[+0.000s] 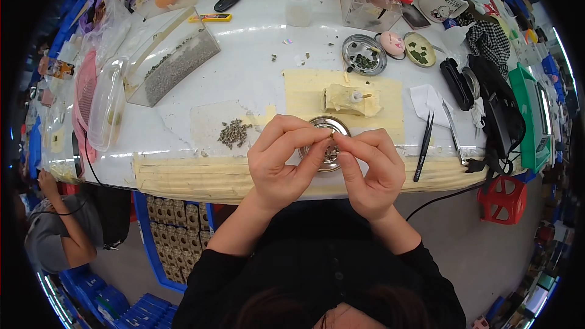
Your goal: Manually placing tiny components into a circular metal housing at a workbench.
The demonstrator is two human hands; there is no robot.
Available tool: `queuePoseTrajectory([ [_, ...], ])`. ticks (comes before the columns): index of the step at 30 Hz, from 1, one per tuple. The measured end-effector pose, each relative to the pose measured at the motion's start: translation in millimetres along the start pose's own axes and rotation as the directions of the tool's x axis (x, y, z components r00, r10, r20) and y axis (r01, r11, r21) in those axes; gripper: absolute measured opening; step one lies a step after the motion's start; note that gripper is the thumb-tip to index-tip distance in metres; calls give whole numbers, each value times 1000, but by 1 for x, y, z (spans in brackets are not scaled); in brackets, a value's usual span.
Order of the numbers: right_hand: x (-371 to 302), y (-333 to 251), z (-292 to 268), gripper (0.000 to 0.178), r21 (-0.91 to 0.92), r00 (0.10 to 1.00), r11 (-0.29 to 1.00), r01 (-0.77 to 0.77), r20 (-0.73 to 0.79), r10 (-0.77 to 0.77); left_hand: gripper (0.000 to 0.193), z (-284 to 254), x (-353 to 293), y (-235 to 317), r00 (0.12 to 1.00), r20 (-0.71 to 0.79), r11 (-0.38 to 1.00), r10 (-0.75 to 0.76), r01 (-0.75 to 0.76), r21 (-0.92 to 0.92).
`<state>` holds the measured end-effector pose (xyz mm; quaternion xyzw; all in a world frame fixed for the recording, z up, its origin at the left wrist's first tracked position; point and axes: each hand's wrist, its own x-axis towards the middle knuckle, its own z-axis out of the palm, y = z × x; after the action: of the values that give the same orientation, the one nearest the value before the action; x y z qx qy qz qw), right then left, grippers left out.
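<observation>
My left hand (283,159) and my right hand (373,169) meet fingertip to fingertip above a small round metal dish (321,123). Both pinch at one spot, where a tiny piece shows between the tips; it is too small to name. Inside the dish lie small bits, partly hidden by my fingers. Left of my left hand, a heap of small dark grey-brown pieces (234,134) rests on the table. Behind the dish stands a block wrapped in pale yellow tape (344,99) with a short stick on top.
Black tweezers (424,146) lie at the right beside a white paper (426,102). Farther back are a metal dish of dark bits (364,55), a white squeeze bottle (298,7) and a clear box of grey granules (177,64). At the far left, another person's arm (64,219) reaches the table.
</observation>
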<state>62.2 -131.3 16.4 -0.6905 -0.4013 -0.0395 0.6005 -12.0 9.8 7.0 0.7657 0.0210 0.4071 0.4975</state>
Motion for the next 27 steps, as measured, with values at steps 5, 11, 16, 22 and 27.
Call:
queuePoseTrajectory([
  [5,-4,7,2,19,343,970,908,-242,90,224,19,1,3,-2,998,-30,997,61,-63,-41],
  [11,2,6,0,13,666,835,528,-527,293,465,20,1,2,-2,998,-9,997,62,-62,-34],
  [16,6,4,0,9,686,821,484,-544,316,476,20,2,3,-2,996,3,996,91,-91,-11],
  [22,7,-1,-2,22,-71,977,976,204,-44,-207,20,2,3,-3,998,-17,998,67,-67,9],
  [27,5,1,2,32,-192,963,946,260,-19,-269,20,1,3,0,999,-22,999,40,-40,-22],
])
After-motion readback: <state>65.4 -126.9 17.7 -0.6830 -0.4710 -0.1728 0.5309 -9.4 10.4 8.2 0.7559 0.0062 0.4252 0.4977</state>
